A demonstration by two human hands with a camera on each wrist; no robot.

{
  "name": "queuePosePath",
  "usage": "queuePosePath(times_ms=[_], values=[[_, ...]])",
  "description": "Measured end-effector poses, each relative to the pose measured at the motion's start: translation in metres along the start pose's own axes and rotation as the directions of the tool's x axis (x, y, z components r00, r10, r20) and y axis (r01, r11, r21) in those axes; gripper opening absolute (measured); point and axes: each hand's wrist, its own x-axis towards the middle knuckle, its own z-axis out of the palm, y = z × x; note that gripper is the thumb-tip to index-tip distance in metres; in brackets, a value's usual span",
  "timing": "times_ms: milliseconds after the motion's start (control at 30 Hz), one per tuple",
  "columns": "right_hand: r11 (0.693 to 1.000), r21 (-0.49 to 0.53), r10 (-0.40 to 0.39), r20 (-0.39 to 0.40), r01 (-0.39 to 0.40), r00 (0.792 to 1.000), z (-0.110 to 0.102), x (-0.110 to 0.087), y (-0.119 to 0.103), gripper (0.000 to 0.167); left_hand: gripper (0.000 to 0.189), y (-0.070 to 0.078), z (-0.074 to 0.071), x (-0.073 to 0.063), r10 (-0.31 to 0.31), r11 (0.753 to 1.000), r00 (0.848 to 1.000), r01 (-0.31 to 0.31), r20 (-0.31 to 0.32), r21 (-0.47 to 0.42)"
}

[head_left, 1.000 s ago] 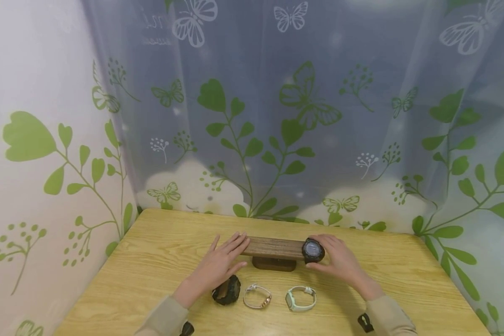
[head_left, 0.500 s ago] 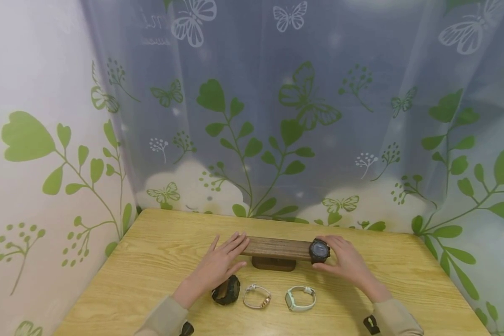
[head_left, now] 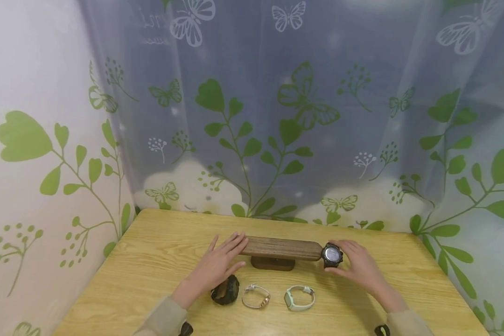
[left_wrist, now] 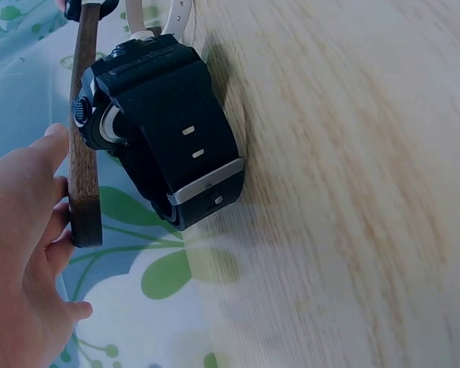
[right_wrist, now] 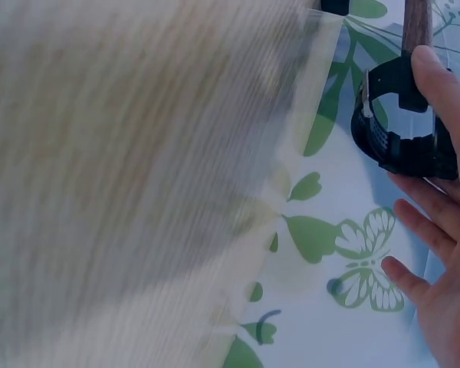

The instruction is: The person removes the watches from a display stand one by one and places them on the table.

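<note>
A wooden watch stand with a long bar on a short base stands mid-table. My left hand rests on the bar's left end, its fingers straight and spread. At the right end, my right hand pinches a black digital watch between thumb and fingers. In the right wrist view, the strap of this watch forms a closed loop right at the bar's tip. Below my left hand, a second black watch stands on the table, its buckled strap plain in the left wrist view.
In front of the stand sit a white-strapped bracelet with rose-gold beads and a mint-green watch, both fastened in loops. The wood-grain table meets a curtain printed with leaves and butterflies behind.
My right hand has moved right with the black watch, sliding it along the bar to its right end and baring that end. My left hand has stayed on the bar.
</note>
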Motion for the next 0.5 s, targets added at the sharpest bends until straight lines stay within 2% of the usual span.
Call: queuePosePath(times_ms=[167, 500], values=[[1.000, -0.016, -0.015, -0.017, 0.015, 1.000, -0.003, -0.011, 0.003, 0.075, 0.066, 0.000, 0.000, 0.000, 0.000, 1.000, 1.000, 0.000, -0.001, -0.002], [0.997, -0.051, -0.050, 0.011, 0.050, 0.999, -0.003, -0.031, 0.002, 0.076, 0.066, 0.000, 0.001, 0.000, 0.006, 1.000, 1.000, -0.006, -0.015, 0.019]])
